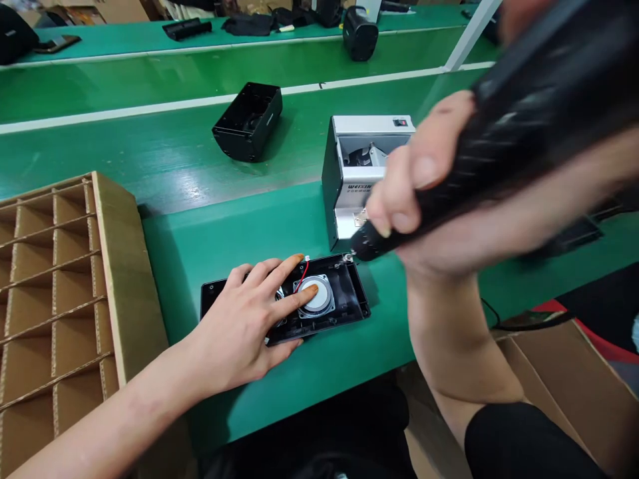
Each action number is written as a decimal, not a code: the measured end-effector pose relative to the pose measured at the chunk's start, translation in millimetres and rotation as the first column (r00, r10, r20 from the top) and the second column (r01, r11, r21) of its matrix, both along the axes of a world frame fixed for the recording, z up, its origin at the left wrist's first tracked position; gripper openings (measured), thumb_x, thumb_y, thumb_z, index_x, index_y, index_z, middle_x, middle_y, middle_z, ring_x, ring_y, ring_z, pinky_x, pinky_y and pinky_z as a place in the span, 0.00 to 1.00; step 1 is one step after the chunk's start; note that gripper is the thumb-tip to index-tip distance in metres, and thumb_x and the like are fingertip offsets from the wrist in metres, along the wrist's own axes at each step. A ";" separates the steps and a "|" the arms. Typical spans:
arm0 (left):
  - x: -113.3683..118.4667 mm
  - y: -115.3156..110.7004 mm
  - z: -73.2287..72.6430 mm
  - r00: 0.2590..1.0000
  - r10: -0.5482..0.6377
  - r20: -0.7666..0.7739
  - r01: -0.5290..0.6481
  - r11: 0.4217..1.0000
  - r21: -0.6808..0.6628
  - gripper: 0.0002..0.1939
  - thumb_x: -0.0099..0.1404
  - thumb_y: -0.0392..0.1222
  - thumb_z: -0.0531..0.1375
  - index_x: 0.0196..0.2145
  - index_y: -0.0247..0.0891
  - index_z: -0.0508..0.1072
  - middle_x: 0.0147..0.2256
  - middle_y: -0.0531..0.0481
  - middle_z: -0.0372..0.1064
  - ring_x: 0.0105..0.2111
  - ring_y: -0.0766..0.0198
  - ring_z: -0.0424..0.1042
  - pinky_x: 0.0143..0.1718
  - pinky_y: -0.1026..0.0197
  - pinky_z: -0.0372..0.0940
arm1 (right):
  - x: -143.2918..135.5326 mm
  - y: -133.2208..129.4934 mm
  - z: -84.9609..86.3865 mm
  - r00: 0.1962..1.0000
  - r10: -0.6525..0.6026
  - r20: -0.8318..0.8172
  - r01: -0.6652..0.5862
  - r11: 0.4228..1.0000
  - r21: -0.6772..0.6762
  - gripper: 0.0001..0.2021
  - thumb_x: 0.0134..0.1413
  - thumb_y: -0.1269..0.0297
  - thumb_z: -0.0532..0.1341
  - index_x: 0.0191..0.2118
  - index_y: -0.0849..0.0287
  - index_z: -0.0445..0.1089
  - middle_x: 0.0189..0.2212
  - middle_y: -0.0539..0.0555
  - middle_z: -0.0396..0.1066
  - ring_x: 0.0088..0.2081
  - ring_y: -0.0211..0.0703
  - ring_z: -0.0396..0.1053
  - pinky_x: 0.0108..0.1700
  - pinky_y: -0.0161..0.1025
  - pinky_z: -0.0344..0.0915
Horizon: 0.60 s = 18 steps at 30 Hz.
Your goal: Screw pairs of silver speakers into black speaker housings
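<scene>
On the green mat lies a black plastic speaker housing with a round white-and-silver speaker driver set in it. A thin red wire with a small white plug comes off beside the driver. My left hand rests on the housing with fingers spread, one fingertip on the driver and the thumb along the near edge. My right hand is wrapped round a black electric screwdriver, blurred and slanting down to the left. Its tip meets the housing's far right corner, where a small silver piece shows.
Behind the housing stands a silver-and-black WEIXIN machine. A divided cardboard box is at the left. Farther back sits an open black speaker shell; another black speaker stands on the rear bench. A cardboard box is at the lower right.
</scene>
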<state>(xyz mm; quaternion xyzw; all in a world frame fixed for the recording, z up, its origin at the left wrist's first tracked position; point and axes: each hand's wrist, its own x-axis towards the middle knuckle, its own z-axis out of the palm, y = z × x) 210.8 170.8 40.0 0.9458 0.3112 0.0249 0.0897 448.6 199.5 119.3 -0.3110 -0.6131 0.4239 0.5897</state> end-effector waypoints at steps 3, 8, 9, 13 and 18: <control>-0.6 0.7 -0.2 1.000 -0.003 0.006 0.003 1.000 0.007 0.31 0.64 0.48 0.64 0.64 0.50 0.68 0.71 0.37 0.51 0.62 0.34 0.62 0.53 0.33 0.63 | -18.5 7.9 -13.9 0.945 -0.022 -0.326 0.014 1.000 -0.027 0.34 0.59 0.25 0.46 0.45 0.52 0.65 0.20 0.44 0.61 0.17 0.38 0.59 0.15 0.39 0.55; 0.0 2.6 -2.3 1.000 -0.014 -0.003 0.014 0.999 0.029 0.29 0.67 0.49 0.62 0.65 0.49 0.68 0.70 0.35 0.52 0.63 0.35 0.61 0.53 0.34 0.63 | -25.3 14.9 -35.7 0.929 -0.007 -0.371 -0.006 0.999 -0.034 0.32 0.64 0.30 0.48 0.53 0.54 0.65 0.23 0.46 0.65 0.16 0.36 0.60 0.16 0.37 0.53; 0.2 2.7 -2.5 1.000 -0.018 -0.007 0.019 0.999 0.032 0.29 0.67 0.49 0.61 0.65 0.48 0.68 0.70 0.35 0.52 0.63 0.35 0.61 0.53 0.34 0.63 | -25.6 15.7 -39.1 0.932 -0.009 -0.362 -0.004 0.999 -0.034 0.33 0.63 0.29 0.47 0.52 0.54 0.65 0.23 0.46 0.65 0.16 0.36 0.60 0.17 0.36 0.53; 0.1 2.7 -3.2 1.000 -0.024 -0.010 0.024 0.999 0.045 0.29 0.67 0.48 0.61 0.65 0.48 0.67 0.70 0.35 0.51 0.62 0.36 0.61 0.52 0.35 0.63 | -27.2 18.4 -47.5 0.949 0.005 -0.316 -0.025 0.998 -0.060 0.36 0.59 0.25 0.45 0.46 0.55 0.65 0.22 0.45 0.63 0.17 0.33 0.60 0.19 0.34 0.55; 0.2 4.0 -3.7 0.999 -0.033 -0.005 0.033 0.998 0.051 0.29 0.67 0.50 0.61 0.65 0.49 0.67 0.70 0.36 0.52 0.62 0.35 0.62 0.51 0.36 0.64 | -26.8 20.2 -51.6 0.938 0.069 -0.339 -0.103 0.991 -0.081 0.35 0.60 0.28 0.52 0.56 0.55 0.63 0.23 0.45 0.64 0.18 0.38 0.60 0.18 0.38 0.55</control>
